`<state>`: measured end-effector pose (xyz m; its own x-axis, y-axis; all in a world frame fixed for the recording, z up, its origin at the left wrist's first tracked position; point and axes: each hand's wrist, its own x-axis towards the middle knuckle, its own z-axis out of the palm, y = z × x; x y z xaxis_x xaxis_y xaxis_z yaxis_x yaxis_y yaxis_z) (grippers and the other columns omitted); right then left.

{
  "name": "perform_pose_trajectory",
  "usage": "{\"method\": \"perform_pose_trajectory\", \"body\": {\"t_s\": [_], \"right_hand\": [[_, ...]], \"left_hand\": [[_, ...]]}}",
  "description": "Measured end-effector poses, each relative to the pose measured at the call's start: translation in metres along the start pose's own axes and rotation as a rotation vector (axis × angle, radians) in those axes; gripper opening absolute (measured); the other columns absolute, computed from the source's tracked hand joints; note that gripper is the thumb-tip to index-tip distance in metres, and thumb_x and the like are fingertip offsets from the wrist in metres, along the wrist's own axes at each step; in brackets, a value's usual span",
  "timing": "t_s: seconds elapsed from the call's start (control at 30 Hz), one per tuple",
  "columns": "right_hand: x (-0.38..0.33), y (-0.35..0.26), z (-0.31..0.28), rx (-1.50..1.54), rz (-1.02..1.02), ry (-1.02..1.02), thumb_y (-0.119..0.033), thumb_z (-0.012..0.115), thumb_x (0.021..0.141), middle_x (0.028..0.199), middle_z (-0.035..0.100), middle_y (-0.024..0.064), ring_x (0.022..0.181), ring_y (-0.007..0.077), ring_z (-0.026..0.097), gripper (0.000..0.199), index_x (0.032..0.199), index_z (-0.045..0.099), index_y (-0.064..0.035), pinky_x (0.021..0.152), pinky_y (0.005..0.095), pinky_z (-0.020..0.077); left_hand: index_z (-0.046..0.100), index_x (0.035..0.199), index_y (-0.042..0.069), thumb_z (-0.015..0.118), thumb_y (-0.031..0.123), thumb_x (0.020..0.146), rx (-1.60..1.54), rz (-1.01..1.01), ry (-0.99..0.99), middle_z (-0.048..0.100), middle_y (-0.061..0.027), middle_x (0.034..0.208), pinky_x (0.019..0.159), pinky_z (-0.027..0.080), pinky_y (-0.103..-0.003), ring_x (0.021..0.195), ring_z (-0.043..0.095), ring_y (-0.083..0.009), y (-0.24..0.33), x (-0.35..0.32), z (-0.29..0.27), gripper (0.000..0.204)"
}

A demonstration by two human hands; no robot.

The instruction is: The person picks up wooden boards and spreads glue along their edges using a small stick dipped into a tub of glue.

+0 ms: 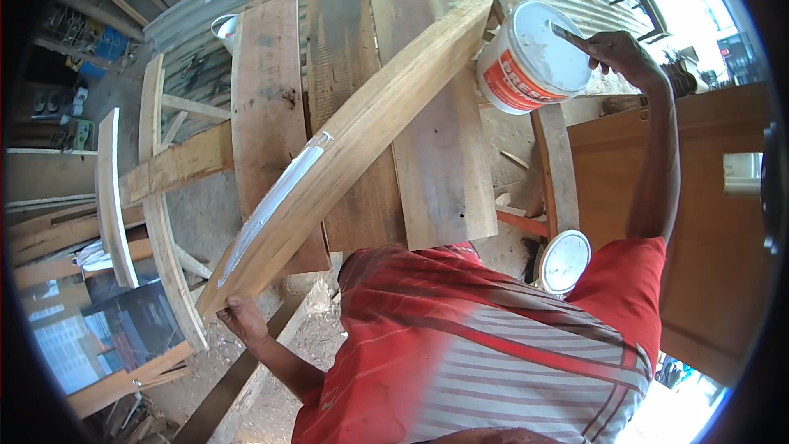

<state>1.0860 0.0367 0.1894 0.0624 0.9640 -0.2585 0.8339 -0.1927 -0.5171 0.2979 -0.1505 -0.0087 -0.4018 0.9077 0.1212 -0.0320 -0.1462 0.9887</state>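
A long wooden board slants across the workbench, its edge turned upward. White paste lies in a streak along the near part of that edge. My left hand grips the board's near end, fingers closed around its corner. Out at the far right, my right hand is closed on a flat, stick-like spreader. The spreader's tip reaches into the mouth of a white bucket with a red label. Whitish material coats the bucket's inside. The board's far end is beside the bucket.
Wide planks lie side by side beneath the board. A wooden frame stands at the left. A round white-topped container sits low near my right side. A large brown wooden panel stands at the right. Wood scraps lie on the floor.
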Motion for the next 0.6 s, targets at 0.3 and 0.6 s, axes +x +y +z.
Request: {"method": "perform_pose_trajectory", "body": {"t_s": [0.3, 0.6], "right_hand": [[-0.075, -0.049, 0.063, 0.354, -0.092, 0.286, -0.036, 0.061, 0.102, 0.086, 0.060, -0.0024, 0.072, 0.0081, 0.050, 0.038, 0.118, 0.067, -0.0023, 0.066, 0.0249, 0.0400], [-0.154, -0.292, 0.239, 0.690, -0.476, 0.084, -0.010, 0.069, 0.100, 0.097, 0.074, 0.0096, 0.083, 0.0148, 0.073, 0.034, 0.132, 0.068, 0.0005, 0.076, 0.0294, 0.0597]], "left_hand": [[0.059, 0.126, 0.000, 0.064, 0.032, 0.103, 0.224, -0.054, 0.012, 0.064, -0.0046, 0.111, 0.090, 0.047, -0.034, 0.099, 0.058, -0.0146, 0.000, -0.008, -0.002, 0.040], [0.059, 0.128, -0.003, 0.064, 0.024, 0.104, 0.128, 0.140, -0.209, 0.066, -0.0102, 0.117, 0.096, 0.049, -0.033, 0.108, 0.061, -0.0166, 0.047, 0.000, 0.040, 0.037]]}}
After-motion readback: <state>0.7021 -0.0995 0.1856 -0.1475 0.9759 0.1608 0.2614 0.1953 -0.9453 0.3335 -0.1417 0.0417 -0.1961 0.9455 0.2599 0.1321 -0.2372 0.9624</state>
